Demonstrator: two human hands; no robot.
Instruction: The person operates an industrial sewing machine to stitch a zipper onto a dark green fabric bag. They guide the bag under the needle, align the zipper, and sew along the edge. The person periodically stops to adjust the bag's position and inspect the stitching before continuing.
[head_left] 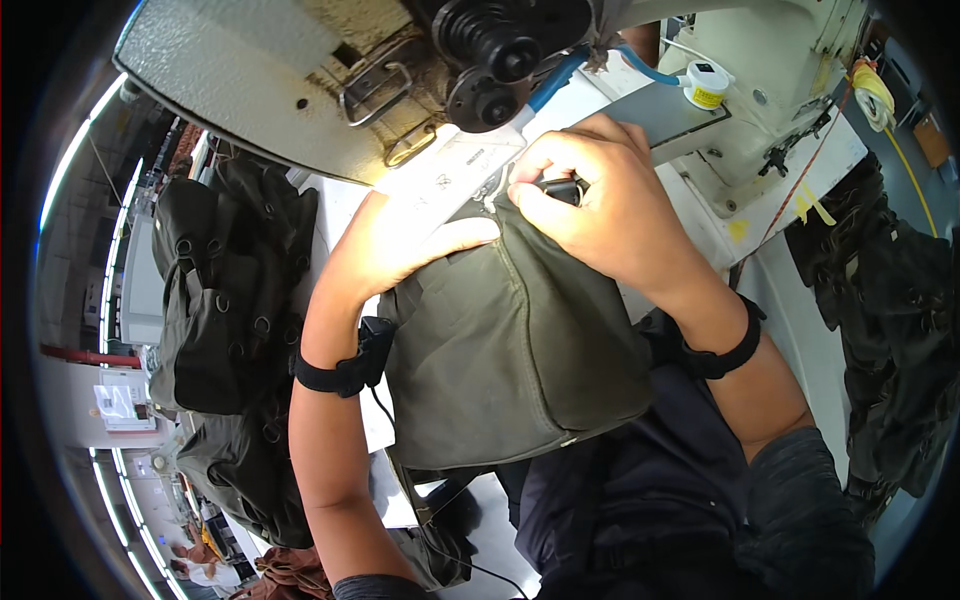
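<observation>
An olive-green fabric bag [470, 350] with a raised seam down its front hangs below the sewing machine head [290, 80], its upper end by the needle area. My left hand [405, 245] grips the bag's upper left side, thumb laid over the cloth; its fingers are lost in lamp glare and behind the machine. My right hand [610, 200] is closed at the bag's upper right, thumb and forefinger nearly meeting beside the seam. A small black object [563, 190] shows inside that grip; its exact kind is hidden.
Several dark green bags with metal rings [215, 300] are piled at the left. More dark green pieces [890, 300] hang at the right. A machine column [780, 90] rises at the far right, with a white round fitting [706, 84] and blue tube beside it.
</observation>
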